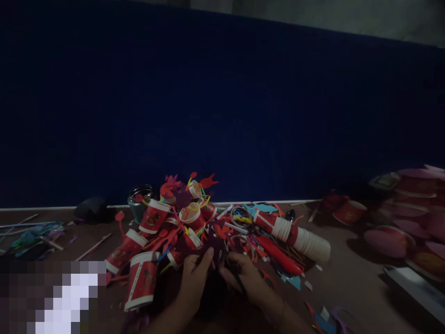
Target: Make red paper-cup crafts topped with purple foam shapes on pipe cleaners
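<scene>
Both hands meet low in the middle of the view, above the table. My left hand (195,274) is closed, its thumb on top, pinching a dark purple sheet (216,246) that looks like paper or felt. My right hand (245,273) is closed beside it around a dark, thin-handled tool (239,281); the dim light hides its kind. Just beyond the hands lies a heap of red paper cups with cut-out shapes and bent colored strips. A red cup (142,280) stands nearest my left hand. To the right of the hands is a shiny red item (281,255).
Two stacked rows of cups (309,242) lie on their sides at right. A metal-rimmed jar (140,202) stands behind the heap. Paper scraps (325,320) litter the table. Decorated pink-and-red cups (415,208) crowd the far right. A dark blue partition (222,106) closes off the back.
</scene>
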Demonstrator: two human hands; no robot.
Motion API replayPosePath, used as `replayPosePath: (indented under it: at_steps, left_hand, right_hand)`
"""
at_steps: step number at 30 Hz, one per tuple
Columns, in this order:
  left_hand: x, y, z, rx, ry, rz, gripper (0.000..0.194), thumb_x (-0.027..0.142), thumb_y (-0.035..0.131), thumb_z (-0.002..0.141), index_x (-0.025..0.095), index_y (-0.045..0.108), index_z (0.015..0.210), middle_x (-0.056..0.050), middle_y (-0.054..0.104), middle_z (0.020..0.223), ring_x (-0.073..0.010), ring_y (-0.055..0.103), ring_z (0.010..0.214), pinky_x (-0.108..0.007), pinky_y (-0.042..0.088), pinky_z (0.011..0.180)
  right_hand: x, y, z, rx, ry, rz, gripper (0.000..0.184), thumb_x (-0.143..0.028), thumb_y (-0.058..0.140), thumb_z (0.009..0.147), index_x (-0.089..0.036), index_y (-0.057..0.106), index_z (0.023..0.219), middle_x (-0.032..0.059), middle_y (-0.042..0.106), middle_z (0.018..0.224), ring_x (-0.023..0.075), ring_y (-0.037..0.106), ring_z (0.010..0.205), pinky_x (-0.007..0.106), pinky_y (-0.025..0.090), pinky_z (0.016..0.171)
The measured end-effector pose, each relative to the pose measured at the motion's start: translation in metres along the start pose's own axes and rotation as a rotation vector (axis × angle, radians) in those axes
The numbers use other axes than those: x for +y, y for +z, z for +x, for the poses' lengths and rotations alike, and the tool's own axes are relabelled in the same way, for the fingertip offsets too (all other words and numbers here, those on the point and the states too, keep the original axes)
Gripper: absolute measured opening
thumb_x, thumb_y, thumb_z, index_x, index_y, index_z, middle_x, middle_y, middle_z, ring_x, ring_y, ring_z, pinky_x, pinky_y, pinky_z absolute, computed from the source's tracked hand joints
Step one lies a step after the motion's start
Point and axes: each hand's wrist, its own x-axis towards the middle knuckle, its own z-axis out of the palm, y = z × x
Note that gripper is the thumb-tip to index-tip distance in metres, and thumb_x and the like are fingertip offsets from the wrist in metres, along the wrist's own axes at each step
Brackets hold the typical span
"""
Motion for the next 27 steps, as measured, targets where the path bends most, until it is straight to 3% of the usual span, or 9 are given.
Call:
replayPosePath:
  at_steps: [11, 19, 27]
  left_hand:
    - [0.0043, -0.0013, 0.0017, -0.079, 0.099, 0.164, 0.051, 0.061, 0.061, 0.062, 0.016, 0.047, 0.041, 0.006, 0.033, 0.041, -0.008, 0.029, 0.043, -0.021, 0.024, 0.043]
    - [-0.0001, -0.005, 0.007, -0.13, 0.175, 0.294, 0.048, 0.056, 0.053, 0.071, 0.018, 0.042, 0.043, 0.007, 0.029, 0.042, -0.0081, 0.027, 0.043, -0.022, 0.023, 0.044]
    - [-0.0009, -0.004, 0.0066, -0.076, 0.173, 0.29, 0.047, 0.054, 0.057, 0.069, 0.018, 0.045, 0.042, 0.006, 0.031, 0.041, -0.0083, 0.03, 0.043, -0.022, 0.025, 0.043]
  right_hand:
    - [-0.0026, -0.0021, 0.001, 0.0, 0.001, 0.05, 0.036, -0.048, 0.067, 0.069, -0.015, 0.053, 0.072, -0.0044, 0.048, 0.058, 0.0074, 0.041, 0.049, 0.02, 0.033, 0.046]
    - [-0.0088, -0.0043, 0.0011, -0.004, 0.032, 0.019, 0.037, -0.048, 0.069, 0.067, -0.015, 0.051, 0.067, -0.006, 0.046, 0.051, 0.0063, 0.04, 0.043, 0.018, 0.032, 0.042]
    - [-0.0063, -0.0063, 0.0006, -0.007, 0.052, 0.004, 0.034, -0.044, 0.07, 0.067, -0.016, 0.051, 0.067, -0.0066, 0.047, 0.049, 0.0057, 0.04, 0.04, 0.017, 0.032, 0.039]
